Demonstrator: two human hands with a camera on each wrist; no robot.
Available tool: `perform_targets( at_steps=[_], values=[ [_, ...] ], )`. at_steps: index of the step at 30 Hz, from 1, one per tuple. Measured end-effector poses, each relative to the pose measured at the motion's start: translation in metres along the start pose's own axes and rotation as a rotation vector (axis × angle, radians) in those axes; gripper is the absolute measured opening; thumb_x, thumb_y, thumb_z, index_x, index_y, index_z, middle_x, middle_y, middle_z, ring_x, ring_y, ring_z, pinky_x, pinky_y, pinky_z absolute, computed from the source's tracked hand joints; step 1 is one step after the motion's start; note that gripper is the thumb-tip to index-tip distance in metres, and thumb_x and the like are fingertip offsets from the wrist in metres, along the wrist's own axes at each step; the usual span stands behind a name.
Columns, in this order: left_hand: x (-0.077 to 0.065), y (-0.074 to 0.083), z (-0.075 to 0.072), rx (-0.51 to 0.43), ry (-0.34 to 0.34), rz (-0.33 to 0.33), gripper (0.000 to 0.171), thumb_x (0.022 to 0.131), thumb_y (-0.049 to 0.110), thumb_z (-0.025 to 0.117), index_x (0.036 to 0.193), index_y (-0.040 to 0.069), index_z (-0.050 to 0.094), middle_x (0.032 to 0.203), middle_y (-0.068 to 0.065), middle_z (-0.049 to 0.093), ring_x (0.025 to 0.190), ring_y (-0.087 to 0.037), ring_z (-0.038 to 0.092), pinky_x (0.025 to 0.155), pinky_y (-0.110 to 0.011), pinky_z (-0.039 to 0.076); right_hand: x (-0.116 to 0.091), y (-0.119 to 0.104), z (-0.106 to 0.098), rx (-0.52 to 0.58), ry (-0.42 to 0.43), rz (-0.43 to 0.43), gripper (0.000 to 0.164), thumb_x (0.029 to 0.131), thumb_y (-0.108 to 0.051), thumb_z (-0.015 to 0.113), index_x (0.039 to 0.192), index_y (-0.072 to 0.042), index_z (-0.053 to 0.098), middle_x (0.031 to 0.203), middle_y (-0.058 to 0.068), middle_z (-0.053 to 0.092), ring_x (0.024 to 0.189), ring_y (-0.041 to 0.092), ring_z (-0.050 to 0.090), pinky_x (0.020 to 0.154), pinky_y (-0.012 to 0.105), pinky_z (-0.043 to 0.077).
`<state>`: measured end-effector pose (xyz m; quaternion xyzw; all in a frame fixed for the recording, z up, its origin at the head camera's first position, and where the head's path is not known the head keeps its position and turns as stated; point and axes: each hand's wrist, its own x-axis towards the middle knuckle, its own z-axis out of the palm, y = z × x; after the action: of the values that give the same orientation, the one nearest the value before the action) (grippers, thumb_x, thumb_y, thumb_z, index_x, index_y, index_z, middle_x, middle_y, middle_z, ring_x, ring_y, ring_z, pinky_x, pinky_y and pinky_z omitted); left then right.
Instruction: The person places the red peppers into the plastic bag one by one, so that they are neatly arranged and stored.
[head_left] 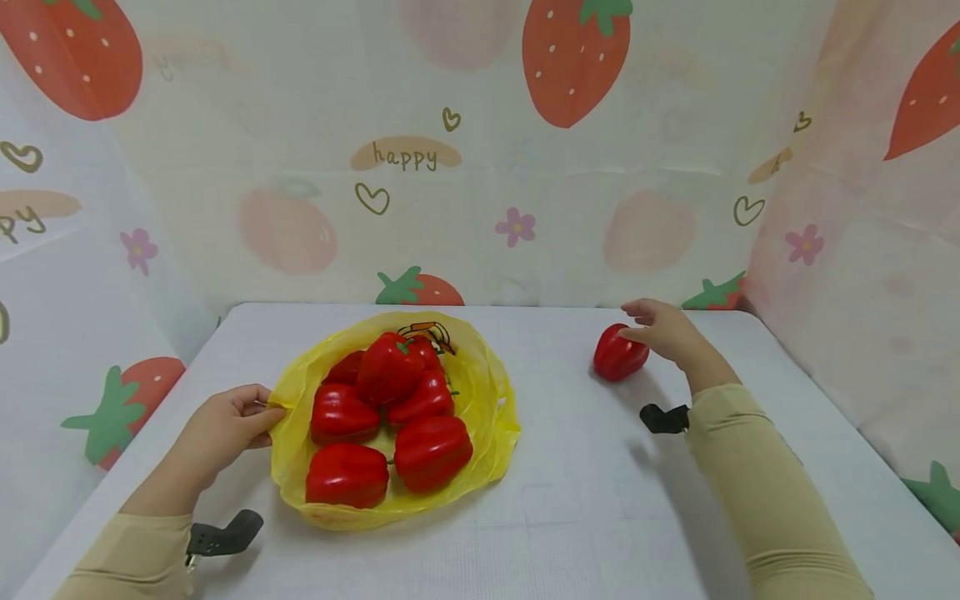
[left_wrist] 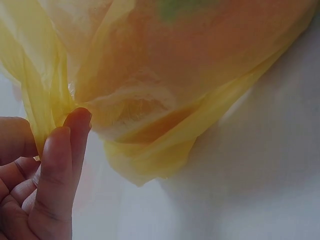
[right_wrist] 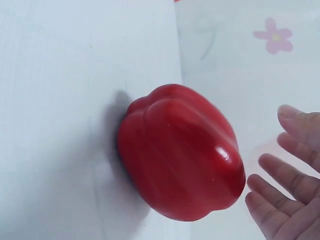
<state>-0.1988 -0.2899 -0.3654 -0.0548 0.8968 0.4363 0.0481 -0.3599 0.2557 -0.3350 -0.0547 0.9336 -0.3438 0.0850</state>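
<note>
A yellow plastic bag (head_left: 487, 417) lies wide-mouthed on the table's left half, with several red bell peppers (head_left: 433, 452) inside. My left hand (head_left: 225, 429) pinches the bag's left edge between thumb and fingers; the left wrist view shows the thin film (left_wrist: 47, 95) gathered at the fingertips. On the right half of the table sits a single red bell pepper (head_left: 619, 354), glossy and lobed. My right hand (head_left: 667, 333) hovers just above and right of it, fingers spread and holding nothing. In the right wrist view the fingers (right_wrist: 282, 175) are beside the pepper (right_wrist: 182, 155).
The white table (head_left: 555, 508) carries the bag and the lone pepper. Behind it hangs a pale curtain (head_left: 562, 183) printed with strawberries, with more of it along both sides. Dark camera mounts (head_left: 225, 533) stick out from both wrists.
</note>
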Motion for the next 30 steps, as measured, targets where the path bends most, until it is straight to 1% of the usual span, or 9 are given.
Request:
perform_targets(
  at_steps=[3, 8, 17, 22, 26, 30],
  values=[
    [-0.001, 0.001, 0.0, 0.001, 0.002, -0.004, 0.037, 0.091, 0.034, 0.056, 0.108, 0.001, 0.055, 0.103, -0.014, 0.063, 0.082, -0.017, 0.061, 0.073, -0.029, 0.055, -0.001, 0.003, 0.0, 0.001, -0.006, 0.018, 0.054, 0.089, -0.026, 0.058, 0.137, -0.01, 0.037, 0.138, 0.019, 0.038, 0.125, 0.038, 0.035, 0.095, 0.053, 0.039],
    [-0.002, 0.001, 0.001, 0.008, 0.004, -0.011, 0.037, 0.091, 0.033, 0.056, 0.109, 0.001, 0.055, 0.104, -0.015, 0.062, 0.082, -0.017, 0.061, 0.073, -0.03, 0.055, -0.002, 0.006, 0.002, 0.006, -0.005, 0.005, 0.055, 0.088, -0.026, 0.06, 0.135, -0.008, 0.038, 0.136, 0.019, 0.04, 0.124, 0.037, 0.038, 0.096, 0.051, 0.039],
    [-0.003, 0.002, 0.001, 0.008, 0.007, -0.013, 0.036, 0.091, 0.032, 0.056, 0.108, 0.001, 0.055, 0.103, -0.014, 0.062, 0.081, -0.017, 0.061, 0.073, -0.03, 0.055, -0.004, 0.013, 0.002, -0.046, -0.032, 0.003, 0.059, 0.085, -0.025, 0.063, 0.135, -0.004, 0.04, 0.134, 0.021, 0.043, 0.12, 0.037, 0.041, 0.095, 0.049, 0.041],
    [-0.003, 0.002, 0.0, 0.01, 0.005, -0.008, 0.036, 0.091, 0.033, 0.056, 0.108, 0.001, 0.055, 0.103, -0.014, 0.063, 0.081, -0.017, 0.061, 0.073, -0.03, 0.055, -0.005, 0.017, 0.002, -0.068, -0.038, 0.008, 0.062, 0.084, -0.027, 0.064, 0.136, -0.005, 0.038, 0.132, 0.019, 0.044, 0.116, 0.037, 0.045, 0.094, 0.05, 0.04],
    [-0.002, 0.002, 0.0, 0.014, 0.005, -0.005, 0.036, 0.091, 0.033, 0.056, 0.108, 0.001, 0.055, 0.103, -0.014, 0.063, 0.081, -0.017, 0.061, 0.073, -0.03, 0.055, -0.004, 0.019, 0.003, -0.072, -0.046, 0.024, 0.07, 0.082, -0.031, 0.066, 0.139, -0.006, 0.034, 0.135, 0.019, 0.041, 0.118, 0.037, 0.042, 0.095, 0.053, 0.038],
    [-0.002, 0.001, 0.0, 0.019, 0.008, -0.005, 0.036, 0.09, 0.033, 0.056, 0.108, 0.002, 0.055, 0.103, -0.013, 0.063, 0.081, -0.017, 0.061, 0.073, -0.03, 0.055, -0.002, 0.021, 0.004, -0.064, -0.067, 0.03, 0.079, 0.08, -0.037, 0.068, 0.142, -0.009, 0.029, 0.14, 0.019, 0.034, 0.123, 0.04, 0.036, 0.096, 0.056, 0.036]
  ],
)
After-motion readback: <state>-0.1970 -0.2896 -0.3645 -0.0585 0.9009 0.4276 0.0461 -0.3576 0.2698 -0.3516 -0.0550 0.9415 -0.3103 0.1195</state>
